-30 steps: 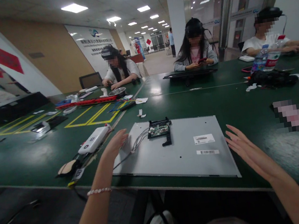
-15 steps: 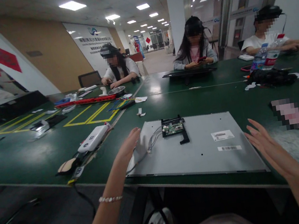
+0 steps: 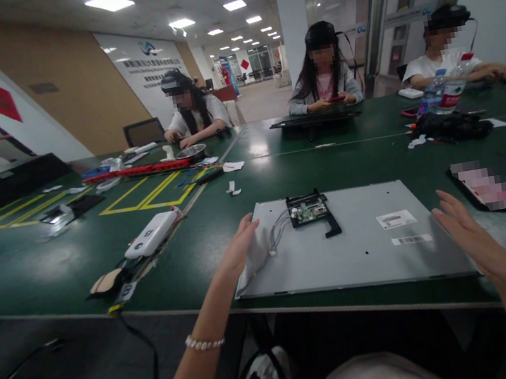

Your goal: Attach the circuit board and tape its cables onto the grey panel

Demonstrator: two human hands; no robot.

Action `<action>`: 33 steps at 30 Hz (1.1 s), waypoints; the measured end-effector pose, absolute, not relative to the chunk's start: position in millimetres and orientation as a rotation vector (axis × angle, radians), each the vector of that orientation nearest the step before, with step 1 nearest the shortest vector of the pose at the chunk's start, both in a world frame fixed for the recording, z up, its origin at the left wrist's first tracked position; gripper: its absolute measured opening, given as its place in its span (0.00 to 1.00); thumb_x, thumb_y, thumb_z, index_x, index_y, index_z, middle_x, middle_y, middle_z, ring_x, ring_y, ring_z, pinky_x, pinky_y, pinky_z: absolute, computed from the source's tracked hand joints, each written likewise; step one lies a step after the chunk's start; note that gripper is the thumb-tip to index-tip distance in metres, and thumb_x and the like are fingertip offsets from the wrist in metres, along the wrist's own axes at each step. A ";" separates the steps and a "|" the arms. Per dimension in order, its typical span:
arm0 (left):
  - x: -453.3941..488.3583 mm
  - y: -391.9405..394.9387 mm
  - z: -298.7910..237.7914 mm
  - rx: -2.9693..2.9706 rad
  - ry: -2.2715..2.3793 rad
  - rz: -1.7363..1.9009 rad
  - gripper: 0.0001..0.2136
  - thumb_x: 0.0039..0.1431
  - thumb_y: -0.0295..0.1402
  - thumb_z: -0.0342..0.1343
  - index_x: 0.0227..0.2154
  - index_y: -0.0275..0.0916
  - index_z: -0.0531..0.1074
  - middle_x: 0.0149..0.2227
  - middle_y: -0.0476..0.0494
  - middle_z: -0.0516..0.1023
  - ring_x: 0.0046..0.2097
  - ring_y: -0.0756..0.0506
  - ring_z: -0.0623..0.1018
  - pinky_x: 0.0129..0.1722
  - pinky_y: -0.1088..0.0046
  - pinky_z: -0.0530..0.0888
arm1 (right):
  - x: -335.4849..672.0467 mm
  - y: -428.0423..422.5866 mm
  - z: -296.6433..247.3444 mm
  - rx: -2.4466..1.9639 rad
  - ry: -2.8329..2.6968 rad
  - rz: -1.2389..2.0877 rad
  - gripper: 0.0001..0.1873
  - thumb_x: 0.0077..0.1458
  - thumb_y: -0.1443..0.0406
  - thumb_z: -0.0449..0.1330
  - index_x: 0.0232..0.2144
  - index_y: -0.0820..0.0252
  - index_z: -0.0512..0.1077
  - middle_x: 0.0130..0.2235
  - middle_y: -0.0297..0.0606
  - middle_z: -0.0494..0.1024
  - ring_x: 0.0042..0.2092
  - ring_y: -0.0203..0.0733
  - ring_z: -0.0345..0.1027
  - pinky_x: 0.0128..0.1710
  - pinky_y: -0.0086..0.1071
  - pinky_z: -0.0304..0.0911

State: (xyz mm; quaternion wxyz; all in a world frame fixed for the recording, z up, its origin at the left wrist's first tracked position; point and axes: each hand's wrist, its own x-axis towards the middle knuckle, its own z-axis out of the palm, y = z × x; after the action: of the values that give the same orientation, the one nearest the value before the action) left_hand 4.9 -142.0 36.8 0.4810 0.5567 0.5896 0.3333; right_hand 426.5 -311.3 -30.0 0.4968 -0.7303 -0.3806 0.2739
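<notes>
A flat grey metal display panel (image 3: 322, 262) lies back side up near the table's front edge. On its far part sits a small green circuit board (image 3: 307, 210) in a black bracket, with grey cables running off to the left. My left hand (image 3: 238, 246) is at the panel's left edge, fingers stretched out. At the right edge is my right hand (image 3: 463, 226), its fingers straight and spread. Both hands are open beside the panel; whether the fingertips touch its edges is hard to tell.
To the left lies a white power bank (image 3: 152, 234) with a cable. A phone (image 3: 487, 185) lies to the right, with bottles (image 3: 453, 87) beyond it. Across the green table (image 3: 186, 251), several people sit, near a dark flat screen (image 3: 314, 120) and a red strip (image 3: 148, 167).
The panel has slid a little to the right across the table, and both my hands have moved right with it. My view has also turned slightly.
</notes>
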 end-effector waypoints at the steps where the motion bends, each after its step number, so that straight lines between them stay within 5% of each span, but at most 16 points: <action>1: 8.2 -143.6 36.2 1.368 1.437 0.802 0.28 0.59 0.44 0.48 0.61 0.42 0.55 0.64 0.41 0.57 0.64 0.42 0.58 0.63 0.66 0.52 | 428.6 -311.4 -29.7 -1.777 -0.928 0.654 0.38 0.55 0.44 0.51 0.65 0.42 0.46 0.68 0.37 0.48 0.67 0.51 0.40 0.63 0.49 0.44; 8: 21.5 -151.1 29.2 1.584 1.446 0.762 0.30 0.59 0.43 0.48 0.63 0.42 0.51 0.66 0.41 0.54 0.66 0.42 0.55 0.64 0.65 0.53 | 442.9 -311.0 -28.0 -1.820 -0.990 0.596 0.39 0.56 0.46 0.51 0.65 0.49 0.48 0.67 0.42 0.49 0.67 0.54 0.43 0.63 0.50 0.44; 15: 33.4 -136.3 27.8 2.076 1.565 0.634 0.42 0.51 0.46 0.57 0.65 0.37 0.46 0.68 0.34 0.40 0.68 0.35 0.38 0.64 0.52 0.45 | 451.5 -297.0 -25.9 -1.914 -1.203 0.501 0.38 0.56 0.47 0.51 0.65 0.50 0.49 0.66 0.42 0.54 0.63 0.57 0.53 0.60 0.50 0.53; 20: 59.8 -120.5 43.0 2.178 1.206 0.480 0.52 0.42 0.48 0.64 0.66 0.36 0.43 0.68 0.34 0.38 0.68 0.35 0.38 0.65 0.58 0.45 | 424.1 -263.4 7.1 -1.745 -1.584 0.491 0.38 0.56 0.49 0.55 0.64 0.49 0.51 0.66 0.37 0.54 0.64 0.54 0.51 0.63 0.50 0.48; 25: 75.0 -93.5 42.6 2.145 1.023 0.432 0.57 0.31 0.42 0.70 0.66 0.38 0.46 0.68 0.35 0.40 0.68 0.35 0.39 0.65 0.58 0.44 | 391.8 -210.4 28.5 -1.441 -1.978 0.683 0.44 0.51 0.50 0.61 0.65 0.42 0.47 0.67 0.32 0.51 0.64 0.55 0.50 0.63 0.54 0.48; 33: 69.5 -69.3 20.5 2.095 0.905 0.411 0.58 0.30 0.39 0.70 0.66 0.38 0.45 0.64 0.34 0.56 0.63 0.35 0.59 0.63 0.59 0.53 | 353.1 -139.0 18.8 -1.246 -2.172 0.793 0.53 0.45 0.49 0.65 0.66 0.51 0.43 0.67 0.41 0.48 0.66 0.56 0.44 0.64 0.53 0.43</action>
State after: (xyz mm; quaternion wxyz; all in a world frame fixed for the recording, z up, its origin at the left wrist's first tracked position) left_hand 69.5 -69.3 20.5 0.3999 0.8281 0.3578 0.1624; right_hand 353.1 -139.0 18.8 0.2546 -0.4586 -0.7998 0.2918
